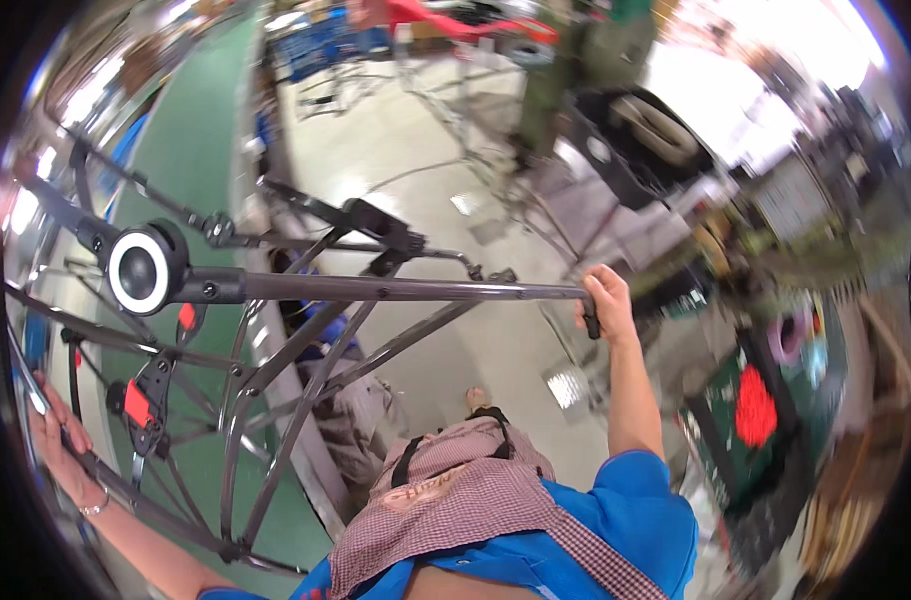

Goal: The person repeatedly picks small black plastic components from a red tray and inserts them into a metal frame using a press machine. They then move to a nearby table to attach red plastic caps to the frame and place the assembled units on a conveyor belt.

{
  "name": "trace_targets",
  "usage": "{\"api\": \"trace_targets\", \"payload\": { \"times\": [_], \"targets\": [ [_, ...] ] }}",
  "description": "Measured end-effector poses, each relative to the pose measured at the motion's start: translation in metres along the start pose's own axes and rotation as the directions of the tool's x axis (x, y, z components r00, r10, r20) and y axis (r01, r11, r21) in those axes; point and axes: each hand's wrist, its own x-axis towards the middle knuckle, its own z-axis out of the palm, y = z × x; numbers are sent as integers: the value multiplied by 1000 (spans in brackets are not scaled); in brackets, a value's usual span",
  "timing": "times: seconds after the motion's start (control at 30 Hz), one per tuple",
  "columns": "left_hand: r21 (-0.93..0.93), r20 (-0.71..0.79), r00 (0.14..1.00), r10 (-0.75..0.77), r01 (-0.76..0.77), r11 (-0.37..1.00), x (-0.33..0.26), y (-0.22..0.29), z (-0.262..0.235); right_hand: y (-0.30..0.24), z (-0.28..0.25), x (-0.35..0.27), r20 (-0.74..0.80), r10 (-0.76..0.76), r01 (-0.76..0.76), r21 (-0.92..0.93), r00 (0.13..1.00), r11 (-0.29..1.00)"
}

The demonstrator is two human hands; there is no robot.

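Observation:
A dark grey metal tube frame [375, 290], which looks like a folding stroller frame, stretches from the left edge to the middle of the view. My right hand [610, 302] is closed around the end of its long upper tube, beside a black end piece. On the far left, my left hand [63, 440] holds a lower tube of the same frame, its fingers partly hidden. Between them sit a round black joint with a white ring [140, 270] and a black bracket with a red part [138, 402].
Under the frame runs a long green work surface [190, 150] with a metal edge. At the right stand cluttered workbenches, a black bin [640, 145] and a bundle of red material [755, 405]. A cable [415, 175] lies on the pale floor.

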Motion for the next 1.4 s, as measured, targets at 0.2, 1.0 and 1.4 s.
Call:
{"api": "trace_targets", "payload": {
  "times": [0.2,1.0,1.4],
  "targets": [
    [-152,341,938,-60,118,981,95,-33,135,13,-75,-78,-282,241,-201,165,929,966],
    [-75,549,508,-663,821,567,169,-153,510,-88,-235,-47,-534,255,-358,-95,806,929],
    [-53,765,361,-534,861,506,212,-235,678,-116,-227,-49,-710,92,-346,-221,698,912]
  ]
}}
